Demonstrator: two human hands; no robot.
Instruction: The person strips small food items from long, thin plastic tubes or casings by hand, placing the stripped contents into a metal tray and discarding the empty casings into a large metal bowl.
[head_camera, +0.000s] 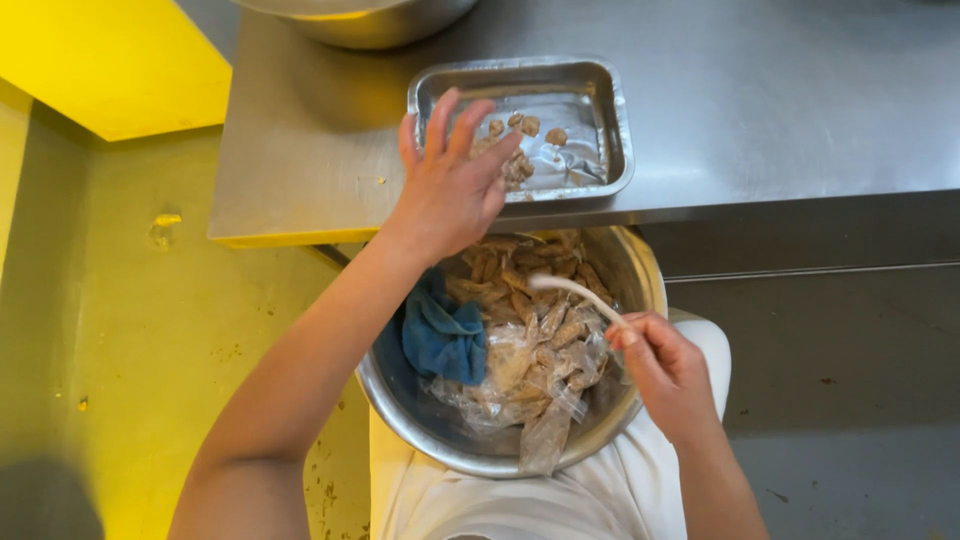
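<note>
Rectangular metal tray (600, 95) sits near steel tabletop (780, 90) edge, few brown pieces (528, 125) inside. Left hand (450, 185) hovers over tray's near corner, fingers spread, grip open, holding nothing visible. Right hand (665, 365) pinches thin white utensil (575, 290) over round metal bowl (440, 425) on lap; bowl holds brown strips (520, 275), clear plastic bags (530, 385), blue cloth (443, 340).

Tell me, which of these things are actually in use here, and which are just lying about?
In use:
- left hand, open over the rectangular metal tray holding a few brown pieces
- right hand, gripping a white utensil
- large metal bowl of brown pieces in clear plastic bags

Lying about:
- blue cloth in the bowl
- second metal bowl at the counter's far edge
</note>
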